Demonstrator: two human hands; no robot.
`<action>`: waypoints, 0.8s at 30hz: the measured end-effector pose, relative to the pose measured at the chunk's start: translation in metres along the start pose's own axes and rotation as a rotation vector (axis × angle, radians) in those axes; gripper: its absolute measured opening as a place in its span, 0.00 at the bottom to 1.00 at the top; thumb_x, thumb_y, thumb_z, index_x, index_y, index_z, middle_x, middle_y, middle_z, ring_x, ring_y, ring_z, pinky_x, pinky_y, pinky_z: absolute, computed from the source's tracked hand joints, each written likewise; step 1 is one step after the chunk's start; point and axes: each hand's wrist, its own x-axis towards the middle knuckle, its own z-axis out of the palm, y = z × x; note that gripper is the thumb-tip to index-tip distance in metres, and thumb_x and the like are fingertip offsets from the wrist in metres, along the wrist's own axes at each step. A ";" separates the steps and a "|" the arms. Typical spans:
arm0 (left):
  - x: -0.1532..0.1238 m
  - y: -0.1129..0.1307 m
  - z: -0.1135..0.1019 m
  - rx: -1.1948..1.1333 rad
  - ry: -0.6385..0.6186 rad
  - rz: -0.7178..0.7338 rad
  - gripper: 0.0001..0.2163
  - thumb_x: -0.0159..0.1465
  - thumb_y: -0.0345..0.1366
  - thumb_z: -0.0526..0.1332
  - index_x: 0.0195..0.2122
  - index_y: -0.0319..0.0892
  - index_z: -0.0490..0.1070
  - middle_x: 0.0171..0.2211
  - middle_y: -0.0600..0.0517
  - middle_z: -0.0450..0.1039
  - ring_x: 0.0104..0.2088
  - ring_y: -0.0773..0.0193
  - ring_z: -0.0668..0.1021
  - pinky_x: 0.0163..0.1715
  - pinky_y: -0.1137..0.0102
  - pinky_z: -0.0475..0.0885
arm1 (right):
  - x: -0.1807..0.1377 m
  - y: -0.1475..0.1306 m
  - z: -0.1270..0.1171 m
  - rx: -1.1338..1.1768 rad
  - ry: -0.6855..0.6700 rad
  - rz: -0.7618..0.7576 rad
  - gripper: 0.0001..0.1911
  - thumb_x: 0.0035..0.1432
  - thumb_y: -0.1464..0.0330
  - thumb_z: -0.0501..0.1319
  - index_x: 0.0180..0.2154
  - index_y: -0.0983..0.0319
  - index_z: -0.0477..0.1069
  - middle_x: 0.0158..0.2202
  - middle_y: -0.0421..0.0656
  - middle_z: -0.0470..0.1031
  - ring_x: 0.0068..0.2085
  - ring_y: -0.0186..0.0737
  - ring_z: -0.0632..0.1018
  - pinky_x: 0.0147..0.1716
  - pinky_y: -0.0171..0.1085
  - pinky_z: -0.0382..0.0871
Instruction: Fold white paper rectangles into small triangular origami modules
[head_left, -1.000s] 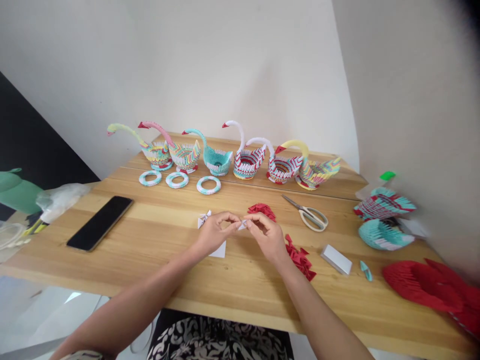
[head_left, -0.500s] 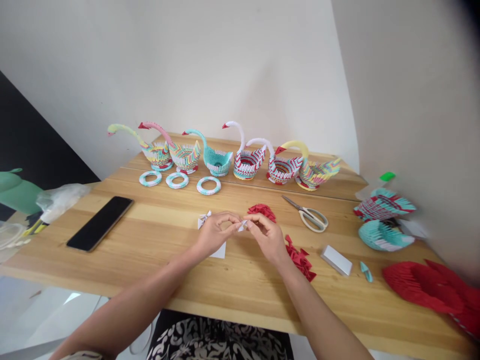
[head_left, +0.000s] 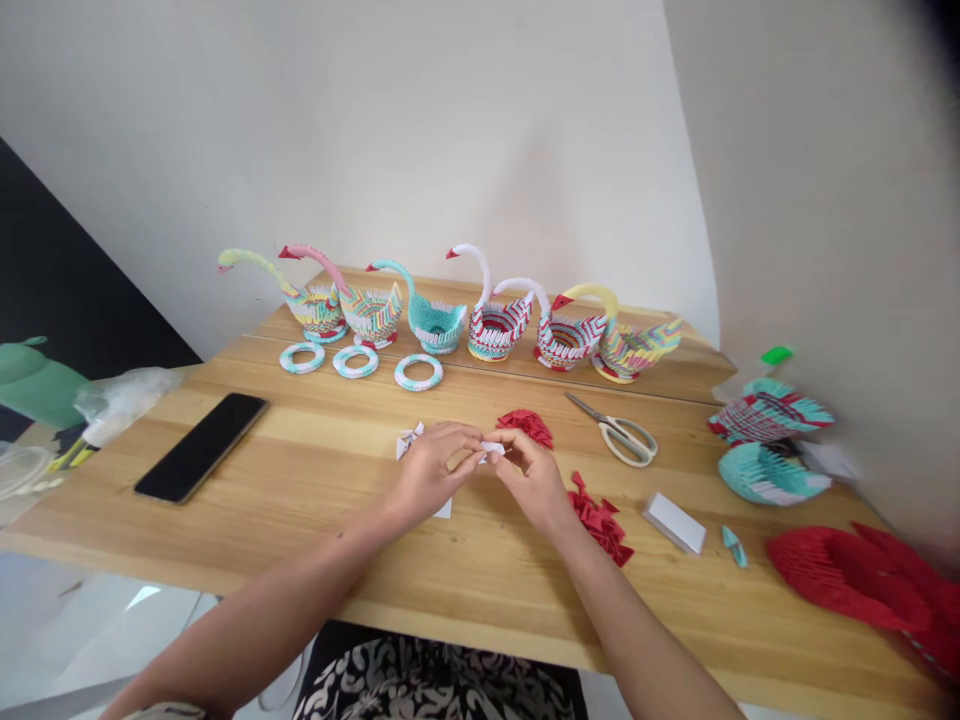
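Note:
Between my fingertips, above the middle of the table, is a small folded piece of white paper (head_left: 493,449). My left hand (head_left: 441,465) pinches its left end with thumb and forefinger. From the other side my right hand (head_left: 531,474) grips it the same way. Several folded white paper pieces (head_left: 407,438) lie just behind my left hand, which partly hides them. A flat white sheet (head_left: 444,509) shows from under that wrist. Red folded paper pieces (head_left: 602,522) lie in a pile by my right wrist, and a second red pile (head_left: 527,425) sits behind that hand.
Several paper swans (head_left: 437,322) line the back of the table, with paper rings (head_left: 418,372) before them. Scissors (head_left: 626,440), a white paper stack (head_left: 675,523) and a red paper model (head_left: 847,577) are on the right. A phone (head_left: 201,447) lies left.
The white paper between my fingers has turned and looks longer and flatter than before. Both hands stay in nearly the same place, my left fingers slightly shifted over it.

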 end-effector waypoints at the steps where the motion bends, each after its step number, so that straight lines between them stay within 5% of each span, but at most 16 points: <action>1: -0.001 -0.002 0.001 0.063 -0.001 0.061 0.06 0.63 0.33 0.59 0.34 0.42 0.76 0.38 0.46 0.78 0.40 0.60 0.78 0.42 0.65 0.70 | 0.000 0.000 0.000 0.002 0.005 -0.001 0.06 0.57 0.65 0.59 0.37 0.60 0.71 0.36 0.43 0.77 0.36 0.40 0.77 0.38 0.37 0.71; 7: -0.005 -0.001 0.004 0.240 0.002 0.224 0.08 0.63 0.31 0.58 0.42 0.43 0.73 0.40 0.47 0.77 0.40 0.60 0.77 0.42 0.65 0.69 | -0.001 0.005 0.004 -0.033 0.110 -0.059 0.04 0.57 0.67 0.59 0.33 0.59 0.71 0.32 0.41 0.76 0.35 0.40 0.76 0.38 0.38 0.69; 16: -0.006 0.005 0.005 0.302 -0.033 0.182 0.16 0.60 0.26 0.59 0.50 0.44 0.67 0.44 0.47 0.75 0.44 0.58 0.75 0.44 0.64 0.69 | -0.003 0.005 0.011 -0.024 0.197 -0.049 0.02 0.56 0.68 0.58 0.33 0.59 0.67 0.32 0.40 0.73 0.35 0.39 0.75 0.38 0.37 0.69; 24: -0.006 0.004 0.005 0.218 -0.068 0.045 0.18 0.59 0.23 0.56 0.49 0.44 0.68 0.43 0.48 0.75 0.44 0.58 0.76 0.45 0.64 0.69 | -0.004 -0.001 0.013 0.012 0.074 -0.040 0.04 0.57 0.66 0.60 0.35 0.59 0.67 0.34 0.41 0.73 0.37 0.39 0.75 0.40 0.38 0.69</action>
